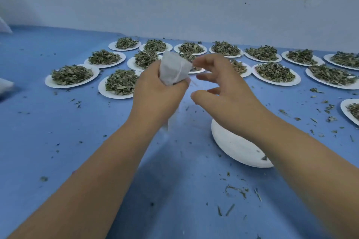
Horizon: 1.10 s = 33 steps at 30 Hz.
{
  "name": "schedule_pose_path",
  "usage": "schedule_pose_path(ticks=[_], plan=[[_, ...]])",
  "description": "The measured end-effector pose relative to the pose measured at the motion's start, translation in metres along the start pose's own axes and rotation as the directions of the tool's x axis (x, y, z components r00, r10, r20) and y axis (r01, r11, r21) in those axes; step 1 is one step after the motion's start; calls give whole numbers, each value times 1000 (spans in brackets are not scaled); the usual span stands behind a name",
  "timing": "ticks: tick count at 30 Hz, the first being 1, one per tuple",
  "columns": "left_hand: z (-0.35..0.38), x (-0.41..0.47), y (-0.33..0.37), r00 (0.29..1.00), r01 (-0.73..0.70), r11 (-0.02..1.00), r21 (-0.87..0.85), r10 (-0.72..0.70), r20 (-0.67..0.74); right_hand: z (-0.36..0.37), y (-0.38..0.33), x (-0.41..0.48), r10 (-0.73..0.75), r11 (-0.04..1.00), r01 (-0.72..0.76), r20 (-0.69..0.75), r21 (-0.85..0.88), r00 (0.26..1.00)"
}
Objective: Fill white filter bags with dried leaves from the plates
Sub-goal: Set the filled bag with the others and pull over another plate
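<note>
Head view: you're looking down over both bare forearms, reaching out above a blue surface point(58, 132), with a pale wall point(174, 17) running along the far side.
Left grip point(157, 93): fingers and thumb curled round the lower part of a white filter bag point(172, 70), and it's held up off the surface in front of you.
Filter bag: it stands up out of your fist with its top pointing away from you, and it looks bulged. You can't see what's inside from here.
Right grip point(227, 91): it holds nothing. It hovers just beside the bag with its fingers point(202, 60) spread and loosely curved, the tips apart from each other and close to the bag's right edge. A faint thin line shows between bag and fingers, too blurred to name.
Plates point(50, 83): white ones in rows across the far half of the surface, each heaped with dried leaves point(71, 74). Your hands hide parts of the middle ones, and one more plate is cut off at the right edge.
Near plate point(233, 145): it sits on the surface under your right forearm, nearly bare, with only a scrap or two by its near rim.
Leaf crumbs point(236, 189): scattered all over the blue, thickest at the near right.
</note>
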<state>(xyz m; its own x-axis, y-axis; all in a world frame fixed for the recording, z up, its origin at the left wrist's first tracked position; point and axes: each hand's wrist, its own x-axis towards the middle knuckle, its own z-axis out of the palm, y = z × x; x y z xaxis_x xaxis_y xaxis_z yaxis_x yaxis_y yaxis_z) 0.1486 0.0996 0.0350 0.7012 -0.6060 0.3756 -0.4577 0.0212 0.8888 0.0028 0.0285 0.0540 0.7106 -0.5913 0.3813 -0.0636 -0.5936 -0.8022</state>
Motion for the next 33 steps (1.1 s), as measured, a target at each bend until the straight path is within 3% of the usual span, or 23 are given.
schedule_pose_path(ticks=[5,13,20,22,25,30,33], plan=[[-64,8,-9,980,126,957,-263,-161,-115,78,-25,34,-8,994,-21,272,103,962],[-183,11,-49,947,156,879,-450,-263,-185,205,-67,69,-32,960,-71,357,271,933],[-260,27,-93,919,158,895,-417,-287,-268,290,-86,120,12,939,-120,318,321,948],[-270,30,-113,855,181,873,-452,-367,-366,314,-88,143,37,940,-126,274,317,961],[-270,35,-134,771,254,892,-374,-420,-478,347,-91,183,53,959,-112,227,259,972],[-264,35,-143,811,288,944,-159,-329,-485,402,-88,246,53,992,-72,181,100,982],[-263,35,-144,816,301,949,-97,-309,-489,428,-83,276,41,994,-19,206,-108,978]])
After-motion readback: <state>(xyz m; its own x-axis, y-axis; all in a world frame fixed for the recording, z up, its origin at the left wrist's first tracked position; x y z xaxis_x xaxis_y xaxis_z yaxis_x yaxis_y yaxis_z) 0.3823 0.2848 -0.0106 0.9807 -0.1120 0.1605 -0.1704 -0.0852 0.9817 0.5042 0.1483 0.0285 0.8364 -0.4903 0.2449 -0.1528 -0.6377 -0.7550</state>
